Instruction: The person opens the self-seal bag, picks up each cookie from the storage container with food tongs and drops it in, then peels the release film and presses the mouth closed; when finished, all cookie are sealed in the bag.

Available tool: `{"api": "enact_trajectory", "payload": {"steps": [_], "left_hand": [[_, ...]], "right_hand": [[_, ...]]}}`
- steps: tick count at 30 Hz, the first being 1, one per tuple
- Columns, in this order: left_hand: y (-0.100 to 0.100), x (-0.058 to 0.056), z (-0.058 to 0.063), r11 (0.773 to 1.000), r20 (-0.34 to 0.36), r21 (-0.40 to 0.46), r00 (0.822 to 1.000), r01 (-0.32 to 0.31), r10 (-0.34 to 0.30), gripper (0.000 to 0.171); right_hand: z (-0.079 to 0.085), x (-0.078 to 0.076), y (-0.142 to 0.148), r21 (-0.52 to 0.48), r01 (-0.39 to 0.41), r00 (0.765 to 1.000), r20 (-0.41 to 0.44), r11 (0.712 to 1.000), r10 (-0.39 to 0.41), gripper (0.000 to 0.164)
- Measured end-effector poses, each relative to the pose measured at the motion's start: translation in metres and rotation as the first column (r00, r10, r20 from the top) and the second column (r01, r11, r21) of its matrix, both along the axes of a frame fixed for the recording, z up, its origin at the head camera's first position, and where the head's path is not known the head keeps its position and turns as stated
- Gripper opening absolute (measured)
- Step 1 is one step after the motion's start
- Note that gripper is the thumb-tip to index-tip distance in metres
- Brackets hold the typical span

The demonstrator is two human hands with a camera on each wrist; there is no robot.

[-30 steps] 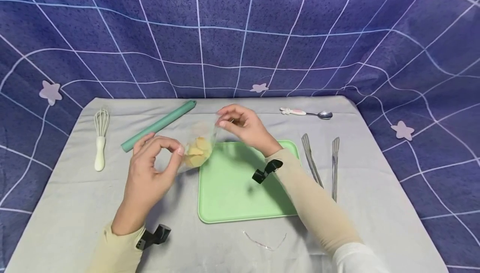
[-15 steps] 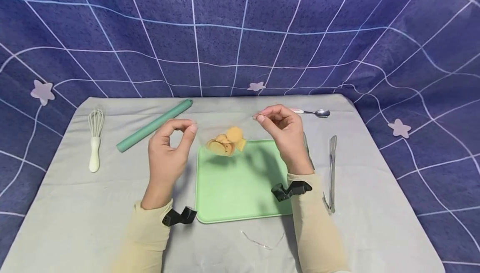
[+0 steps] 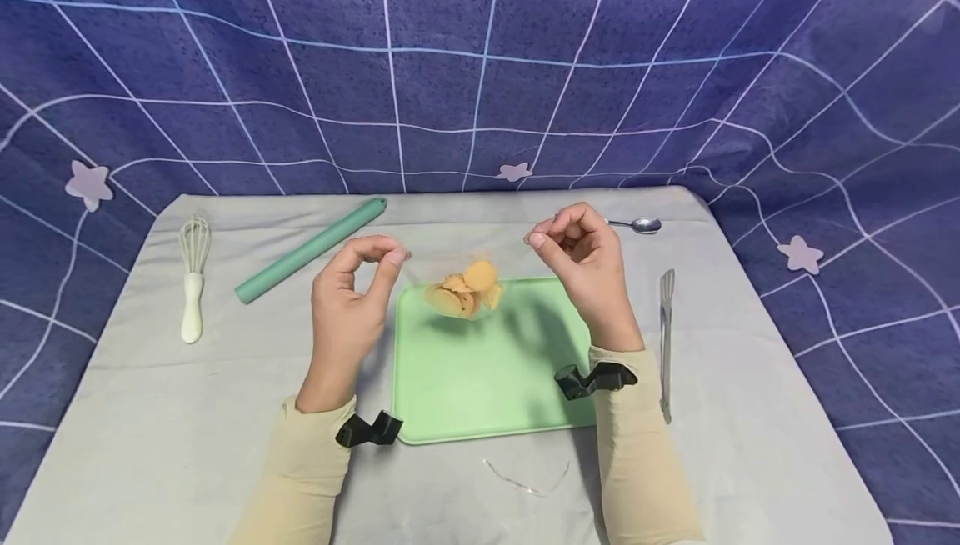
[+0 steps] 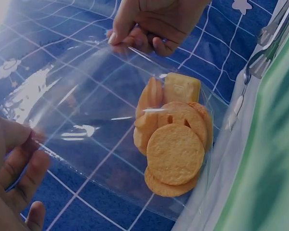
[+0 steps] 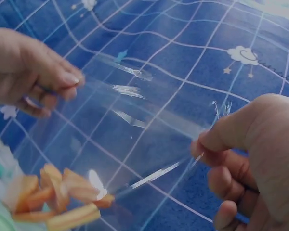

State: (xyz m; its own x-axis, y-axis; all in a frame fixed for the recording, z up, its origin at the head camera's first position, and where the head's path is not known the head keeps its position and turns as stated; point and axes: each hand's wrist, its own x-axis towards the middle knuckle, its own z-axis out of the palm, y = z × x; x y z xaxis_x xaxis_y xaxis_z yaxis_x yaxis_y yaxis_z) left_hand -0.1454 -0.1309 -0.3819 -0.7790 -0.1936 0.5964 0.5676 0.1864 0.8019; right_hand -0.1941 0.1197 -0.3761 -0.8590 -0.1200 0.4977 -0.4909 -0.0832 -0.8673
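A clear plastic bag (image 4: 101, 101) hangs stretched between both hands, with several round and square biscuits (image 4: 176, 154) gathered at its bottom. My left hand (image 3: 351, 316) pinches one upper corner between thumb and forefinger. The opposite corner is pinched by my right hand (image 3: 588, 274), its other fingers loosely curled. In the head view the biscuits hang over the back part of a green tray (image 3: 487, 382), casting a shadow on it. The film itself barely shows from above.
A green rolling pin (image 3: 311, 251) and a white whisk (image 3: 193, 287) lie at the left. On the right are a spoon (image 3: 643, 226), partly behind the right hand, and metal tongs (image 3: 666, 345), partly hidden by the arm. A thin shiny twist tie (image 3: 525, 487) lies before the tray.
Both hands have moved right and spread apart, pulling the bag's top wide. The biscuits have shifted from the tray's left edge to over the tray. The right hand now covers the spoon's handle.
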Motion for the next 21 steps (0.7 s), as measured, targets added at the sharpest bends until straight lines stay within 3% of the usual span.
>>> {"api": "enact_trajectory", "payload": {"steps": [4,7,10,16,21], "left_hand": [[-0.001,-0.001,-0.001,0.998,-0.043,0.057,0.998,0.038,-0.036,0.019],[-0.003,0.001,0.002,1.0,-0.051,-0.002,0.999,0.016,-0.016,0.014],[-0.004,0.003,0.006,0.995,-0.06,-0.097,0.998,-0.017,0.012,0.01],[-0.006,0.005,0.012,0.975,-0.101,-0.211,0.994,-0.069,0.048,0.018],[-0.007,0.002,0.001,0.965,-0.095,-0.247,0.993,-0.093,0.071,0.021]], "right_hand": [[0.003,0.001,-0.001,0.055,-0.003,0.99,-0.138,0.999,0.011,0.016],[0.004,0.0,-0.002,0.113,-0.021,0.971,-0.236,0.993,0.048,0.01],[0.007,-0.002,-0.003,0.179,-0.022,0.951,-0.298,0.984,0.076,0.017],[0.012,0.002,-0.002,0.285,0.039,0.947,-0.315,0.958,0.055,0.022],[0.014,0.007,0.003,0.3,0.076,0.952,-0.305,0.951,0.02,0.024]]}}
